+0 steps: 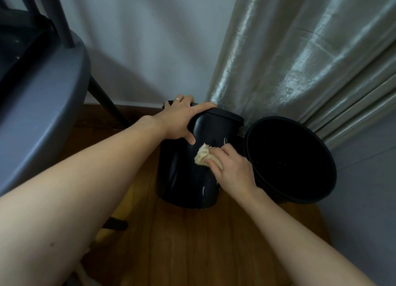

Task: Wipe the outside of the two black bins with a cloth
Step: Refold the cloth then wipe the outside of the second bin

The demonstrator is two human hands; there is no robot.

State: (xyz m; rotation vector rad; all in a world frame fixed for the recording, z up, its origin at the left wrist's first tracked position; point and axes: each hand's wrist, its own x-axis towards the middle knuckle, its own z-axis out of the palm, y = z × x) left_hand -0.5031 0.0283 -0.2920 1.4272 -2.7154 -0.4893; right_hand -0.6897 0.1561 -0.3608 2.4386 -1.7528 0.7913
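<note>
Two black bins stand on the wooden floor near the wall. The left bin [182,178] has a closed lid and is seen from its front side. My left hand [182,118] grips its top, fingers over the lid and thumb down the front. My right hand [231,167] holds a crumpled beige cloth [203,156] and presses it against the front of this bin. The right bin [289,159] is open, tilted toward me, and I see into its dark inside. It touches or nearly touches the left bin.
A grey chair [42,92] with dark legs stands at the left, close to the bins. A shiny pale curtain [300,49] hangs at the back right, its hem behind the open bin. A white wall [139,39] is behind. Wooden floor [192,242] lies in front.
</note>
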